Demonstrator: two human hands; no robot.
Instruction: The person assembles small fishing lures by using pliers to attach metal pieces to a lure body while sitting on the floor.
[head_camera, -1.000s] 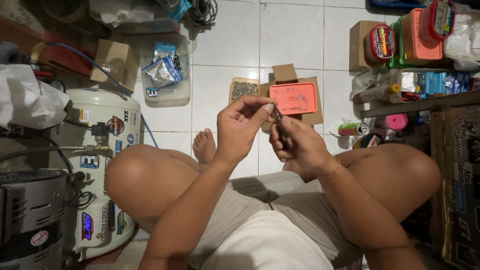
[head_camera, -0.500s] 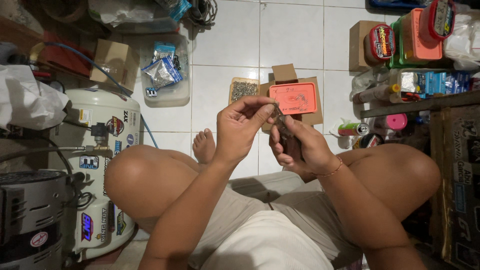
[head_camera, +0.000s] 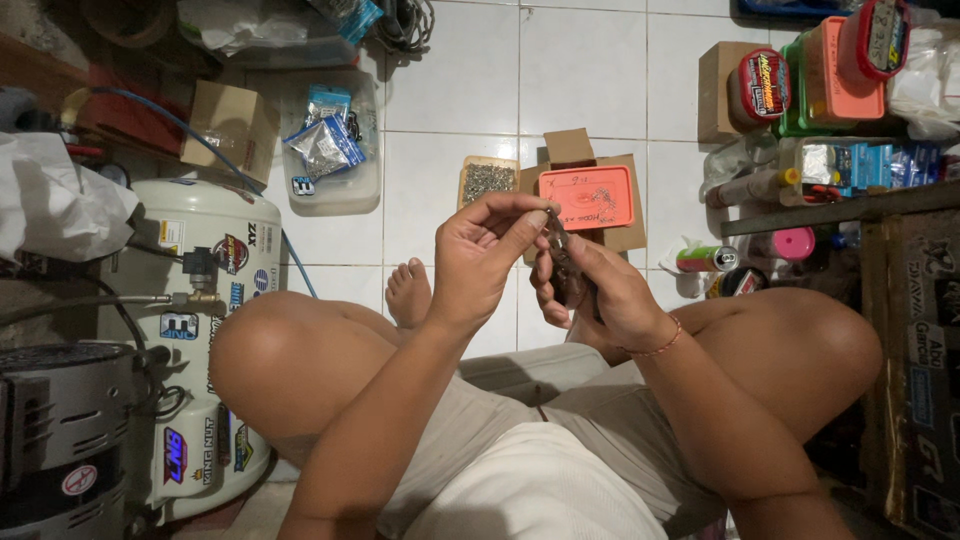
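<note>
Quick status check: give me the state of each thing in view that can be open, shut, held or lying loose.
Small dark metal part: held in the right hand, left hand pinching its top.
Brown cardboard box: flaps open, orange rectangular plastic tray resting in it.
Small tray of grey screws: uncovered, on the floor.
Clear plastic tub: lidless, bagged parts inside.
Green can: lying on its side.

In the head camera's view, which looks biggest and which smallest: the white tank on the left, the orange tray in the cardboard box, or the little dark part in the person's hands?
1. White tank, though it sits nearer the camera.
2. Orange tray.
3. Small dark part, held between left hand and right hand.
</note>
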